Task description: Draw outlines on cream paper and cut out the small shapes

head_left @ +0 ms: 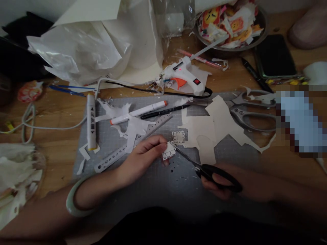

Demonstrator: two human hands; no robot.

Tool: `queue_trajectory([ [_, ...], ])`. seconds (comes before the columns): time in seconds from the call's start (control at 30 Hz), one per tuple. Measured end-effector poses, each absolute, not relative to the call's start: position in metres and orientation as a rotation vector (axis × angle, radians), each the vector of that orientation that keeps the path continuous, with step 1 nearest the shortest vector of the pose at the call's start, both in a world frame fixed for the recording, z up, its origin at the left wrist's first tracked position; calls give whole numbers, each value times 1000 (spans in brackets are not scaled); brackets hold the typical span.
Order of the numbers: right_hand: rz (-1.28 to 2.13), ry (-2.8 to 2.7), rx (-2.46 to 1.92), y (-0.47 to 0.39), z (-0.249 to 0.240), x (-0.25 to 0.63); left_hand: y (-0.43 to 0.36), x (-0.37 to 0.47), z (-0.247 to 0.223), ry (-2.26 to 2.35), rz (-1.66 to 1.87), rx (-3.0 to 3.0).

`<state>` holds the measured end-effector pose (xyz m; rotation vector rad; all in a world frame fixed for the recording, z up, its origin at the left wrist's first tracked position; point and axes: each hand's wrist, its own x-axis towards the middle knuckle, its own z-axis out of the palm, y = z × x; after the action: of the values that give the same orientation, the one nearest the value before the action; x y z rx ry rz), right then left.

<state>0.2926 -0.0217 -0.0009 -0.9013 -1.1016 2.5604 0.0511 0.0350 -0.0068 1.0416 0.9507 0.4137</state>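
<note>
Between the thumb and fingers of my left hand [145, 153] is a small piece of white paper [169, 151] with black scalloped lines drawn on it. My right hand [217, 185] grips black-handled scissors [217, 177], their blades reaching left to the paper's upper right edge. Whether the blades are parted there is too small to tell. Just beyond lies a second small drawn paper piece [178, 137] with a scalloped outline. Cut card scraps [201, 127] lie right of it on the grey cutting mat [153, 200].
A metal ruler [109, 160], a white marker [91, 122] and a black pen [165, 111] lie on the mat's left half. Larger scissors [251, 114] rest at right. Behind are a hot glue gun [187, 75], a metal bowl [235, 49] of paper pieces and a phone [276, 56].
</note>
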Motion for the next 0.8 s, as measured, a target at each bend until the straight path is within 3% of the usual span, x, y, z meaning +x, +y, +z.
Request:
queue_trajectory([
  [0.8, 2546, -1146, -953, -22, 2, 292, 38, 52, -2, 836, 277, 1414],
])
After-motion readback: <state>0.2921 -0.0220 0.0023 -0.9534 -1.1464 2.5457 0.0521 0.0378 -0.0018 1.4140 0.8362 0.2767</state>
